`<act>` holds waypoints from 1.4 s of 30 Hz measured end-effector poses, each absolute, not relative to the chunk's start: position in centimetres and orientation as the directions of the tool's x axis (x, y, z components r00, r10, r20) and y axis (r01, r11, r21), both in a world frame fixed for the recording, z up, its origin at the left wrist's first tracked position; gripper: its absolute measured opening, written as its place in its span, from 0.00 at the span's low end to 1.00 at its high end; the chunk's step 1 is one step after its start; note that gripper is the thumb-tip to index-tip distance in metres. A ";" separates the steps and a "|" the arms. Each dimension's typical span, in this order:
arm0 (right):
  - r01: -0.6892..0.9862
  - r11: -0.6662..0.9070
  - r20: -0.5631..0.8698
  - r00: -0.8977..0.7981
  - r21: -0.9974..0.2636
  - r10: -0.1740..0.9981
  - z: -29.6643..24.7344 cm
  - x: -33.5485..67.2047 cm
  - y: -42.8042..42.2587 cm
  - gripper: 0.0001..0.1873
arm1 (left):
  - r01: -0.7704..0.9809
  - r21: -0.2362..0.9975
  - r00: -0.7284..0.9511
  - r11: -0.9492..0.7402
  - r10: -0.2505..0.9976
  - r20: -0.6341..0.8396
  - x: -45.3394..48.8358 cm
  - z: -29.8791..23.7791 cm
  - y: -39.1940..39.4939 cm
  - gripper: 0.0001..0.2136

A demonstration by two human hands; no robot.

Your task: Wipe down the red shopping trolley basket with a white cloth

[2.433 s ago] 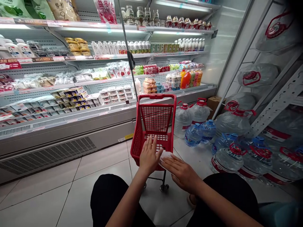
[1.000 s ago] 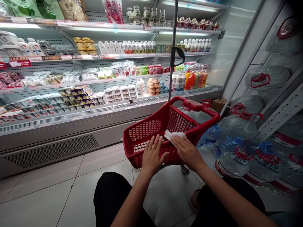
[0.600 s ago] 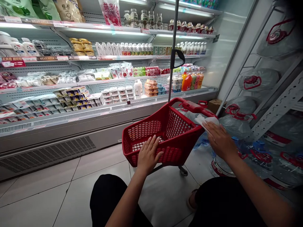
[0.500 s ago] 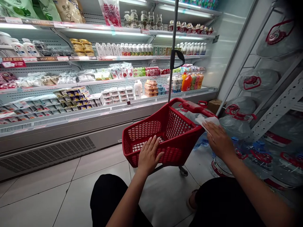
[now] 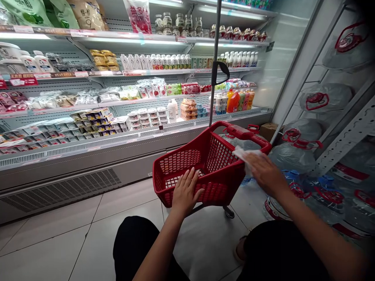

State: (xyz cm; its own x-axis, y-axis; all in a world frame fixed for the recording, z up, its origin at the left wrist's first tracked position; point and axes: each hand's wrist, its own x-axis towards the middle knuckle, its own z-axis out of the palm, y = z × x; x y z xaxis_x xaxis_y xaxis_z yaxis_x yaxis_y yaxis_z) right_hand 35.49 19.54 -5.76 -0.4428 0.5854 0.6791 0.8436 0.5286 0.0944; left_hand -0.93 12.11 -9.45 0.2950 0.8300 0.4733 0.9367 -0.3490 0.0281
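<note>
In front of me stands a small red plastic shopping cart (image 5: 218,187) with lattice sides and a red handle (image 5: 243,132) at its upper right. My left hand (image 5: 186,191) rests on the near side rim of the basket, its fingers stretched out and pointing inward. A crumpled white wipe (image 5: 244,156) is under the fingers of my right hand (image 5: 265,171), at the basket's rear upper corner just below the handle. Part of the wipe is hidden by that hand. A grey pole (image 5: 216,50) with a black hook rises from behind the cart.
A lit refrigerated display (image 5: 117,144) with cartons, cups and bottles runs along the back. Large water jugs (image 5: 325,191) with red handles stand at the right beside a white metal rack (image 5: 345,132). Below lies a tiled floor (image 5: 129,207).
My right hand has moved the wipe left and slightly down, off the handle's end onto the basket's corner. My left hand stays on the rim. The view has shifted slightly.
</note>
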 end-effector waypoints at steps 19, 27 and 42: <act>0.477 0.785 0.520 -0.588 -0.396 0.619 -9.3 17.7 12.4 0.30 | 0.795 0.374 0.244 -0.477 0.816 0.524 0.0 -8.6 10.0 0.40; 0.545 0.685 0.364 -0.587 -0.483 0.723 -3.7 19.7 10.6 0.23 | 0.477 0.647 0.295 -0.595 0.802 0.519 -2.1 -7.2 9.4 0.33; 0.741 0.669 0.576 -0.524 -0.054 0.627 -8.7 23.0 13.7 0.33 | 0.783 0.558 -0.314 -0.274 0.600 0.736 -7.2 -5.2 4.4 0.08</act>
